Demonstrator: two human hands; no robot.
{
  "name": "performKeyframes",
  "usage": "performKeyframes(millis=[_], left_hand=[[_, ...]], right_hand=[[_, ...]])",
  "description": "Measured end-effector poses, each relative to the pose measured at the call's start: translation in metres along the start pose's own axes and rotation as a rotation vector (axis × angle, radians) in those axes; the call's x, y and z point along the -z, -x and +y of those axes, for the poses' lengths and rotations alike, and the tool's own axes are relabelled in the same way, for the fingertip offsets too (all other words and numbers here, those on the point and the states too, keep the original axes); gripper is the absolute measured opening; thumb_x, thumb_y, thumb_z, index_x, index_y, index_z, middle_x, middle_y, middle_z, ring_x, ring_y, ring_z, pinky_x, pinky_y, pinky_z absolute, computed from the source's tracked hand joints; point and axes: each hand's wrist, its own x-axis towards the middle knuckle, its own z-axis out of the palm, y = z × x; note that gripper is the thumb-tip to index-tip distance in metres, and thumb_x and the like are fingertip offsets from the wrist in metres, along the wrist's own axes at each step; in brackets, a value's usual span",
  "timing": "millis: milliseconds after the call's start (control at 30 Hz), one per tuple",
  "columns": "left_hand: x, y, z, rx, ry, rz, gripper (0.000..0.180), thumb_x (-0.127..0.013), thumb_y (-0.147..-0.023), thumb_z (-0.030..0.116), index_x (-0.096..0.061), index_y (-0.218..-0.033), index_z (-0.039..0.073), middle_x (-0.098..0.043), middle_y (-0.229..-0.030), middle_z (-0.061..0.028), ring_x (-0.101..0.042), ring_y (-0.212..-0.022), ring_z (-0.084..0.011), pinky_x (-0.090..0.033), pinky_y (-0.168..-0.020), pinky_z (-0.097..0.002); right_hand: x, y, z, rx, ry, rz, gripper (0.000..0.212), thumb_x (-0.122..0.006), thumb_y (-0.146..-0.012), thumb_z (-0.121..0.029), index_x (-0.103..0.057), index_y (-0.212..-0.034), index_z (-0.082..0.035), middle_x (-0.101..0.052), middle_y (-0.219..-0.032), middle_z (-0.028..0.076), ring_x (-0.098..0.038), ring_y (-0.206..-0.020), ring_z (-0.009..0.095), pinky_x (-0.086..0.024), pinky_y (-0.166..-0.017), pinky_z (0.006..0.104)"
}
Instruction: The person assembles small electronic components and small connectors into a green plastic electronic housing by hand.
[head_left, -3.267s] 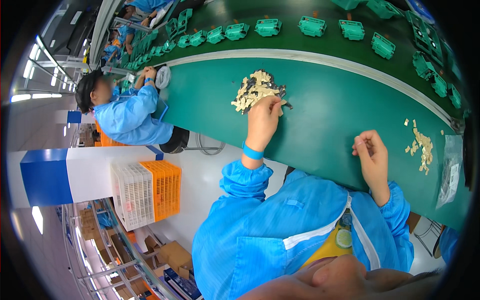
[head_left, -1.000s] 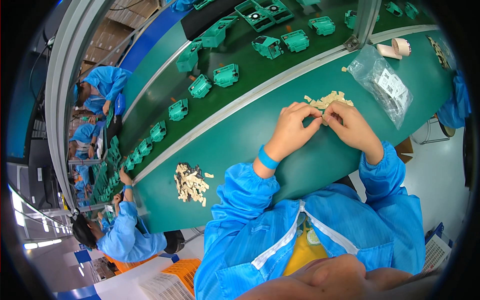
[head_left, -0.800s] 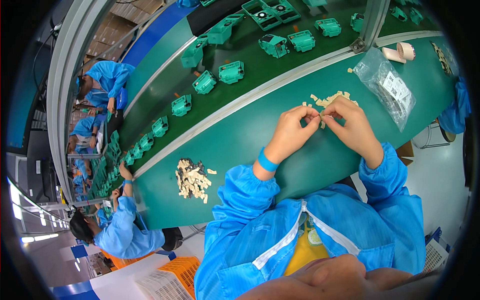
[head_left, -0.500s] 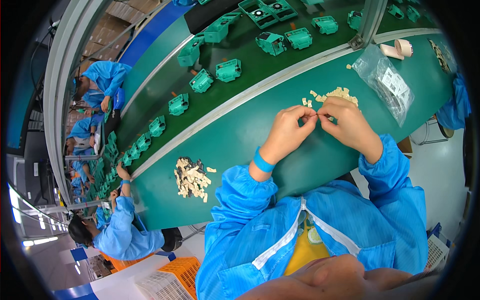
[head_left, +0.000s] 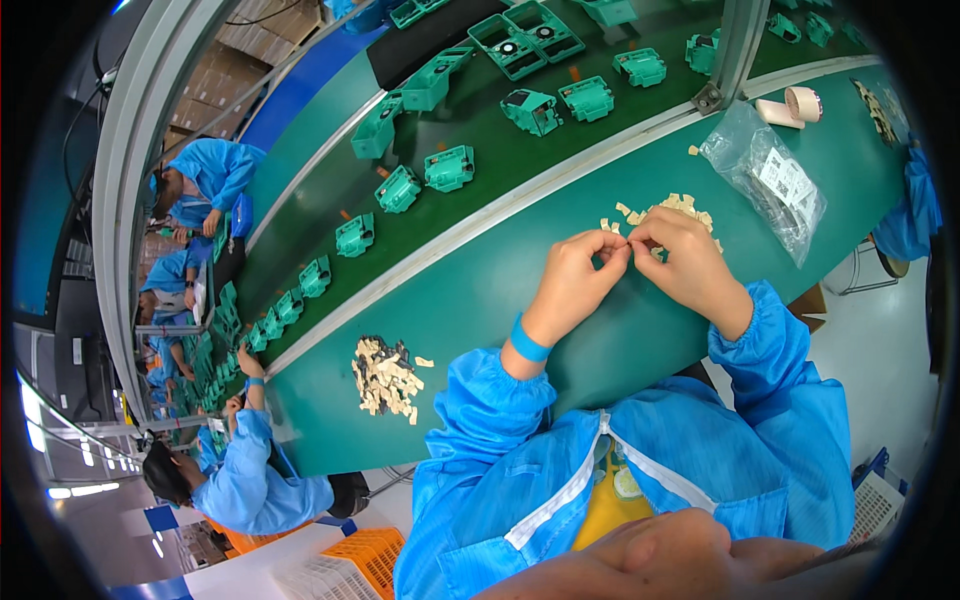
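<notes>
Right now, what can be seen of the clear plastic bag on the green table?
The clear plastic bag lies flat but crumpled on the green table, to the right of the small beige pieces that the hands work beside. It looks like thin, glossy film, wrinkled, with a white printed label showing on it. What it holds cannot be made out. Neither hand touches it; the right hand is the nearer one. Two pale tape rolls lie just beyond it.
</notes>
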Motion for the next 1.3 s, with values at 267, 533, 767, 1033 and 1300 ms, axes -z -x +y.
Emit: performKeyframes(millis=[267, 533, 767, 1033, 1300], left_hand=[[-0.002, -0.003, -0.001, 0.009, 0.005, 0.019, 0.020, -0.072, -0.093, 0.014, -0.074, -0.105, -0.002, -0.077, -0.095, -0.0105, -0.072, -0.086, -0.0161, -0.056, -0.076, -0.0295], [0.002, 0.000, -0.011, -0.163, -0.309, 0.145, 0.011, -0.073, -0.092, 0.011, -0.073, -0.099, 0.002, -0.074, -0.083, -0.0082, -0.070, -0.074, -0.0185, -0.050, -0.075, -0.0331], [-0.004, 0.010, -0.023, -0.545, -0.790, 0.384, 0.008, -0.075, -0.087, 0.006, -0.069, -0.092, 0.007, -0.064, -0.070, -0.0039, -0.061, -0.065, -0.0216, -0.045, -0.071, -0.0383], [0.008, 0.023, -0.026, -0.637, -0.960, 0.314, 0.012, -0.074, -0.087, 0.006, -0.069, -0.098, 0.006, -0.065, -0.077, -0.0031, -0.063, -0.072, -0.0190, -0.048, -0.077, -0.0382], [0.033, 0.056, -0.020, -0.534, -0.931, 0.497, 0.013, -0.075, -0.087, 0.009, -0.069, -0.098, 0.006, -0.067, -0.079, -0.0035, -0.063, -0.073, -0.0197, -0.049, -0.078, -0.0373]], right_hand=[[0.004, -0.004, 0.007, 0.005, 0.011, -0.076, 0.008, -0.070, -0.079, -0.001, -0.065, -0.084, 0.001, -0.065, -0.086, 0.014, -0.065, -0.078, 0.033, -0.053, -0.070, 0.0429], [0.022, -0.013, 0.053, -0.108, 0.221, 0.042, 0.005, -0.069, -0.083, -0.002, -0.065, -0.083, 0.001, -0.062, -0.082, 0.014, -0.064, -0.078, 0.033, -0.052, -0.070, 0.0417], [0.014, 0.001, 0.071, -0.257, 0.126, 0.072, 0.011, -0.070, -0.089, -0.008, -0.067, -0.088, 0.002, -0.063, -0.082, 0.014, -0.064, -0.075, 0.030, -0.052, -0.069, 0.0392], [-0.003, -0.042, 0.019, -0.763, -0.458, -0.330, 0.040, -0.076, -0.093, -0.038, -0.069, -0.078, -0.002, -0.062, -0.068, 0.003, -0.059, -0.060, 0.013, -0.047, -0.054, 0.0278], [-0.035, -0.139, 0.012, -0.452, -0.334, -0.600, 0.018, -0.072, -0.090, -0.020, -0.071, -0.088, -0.003, -0.065, -0.072, 0.002, -0.059, -0.062, 0.010, -0.047, -0.056, 0.0260]])
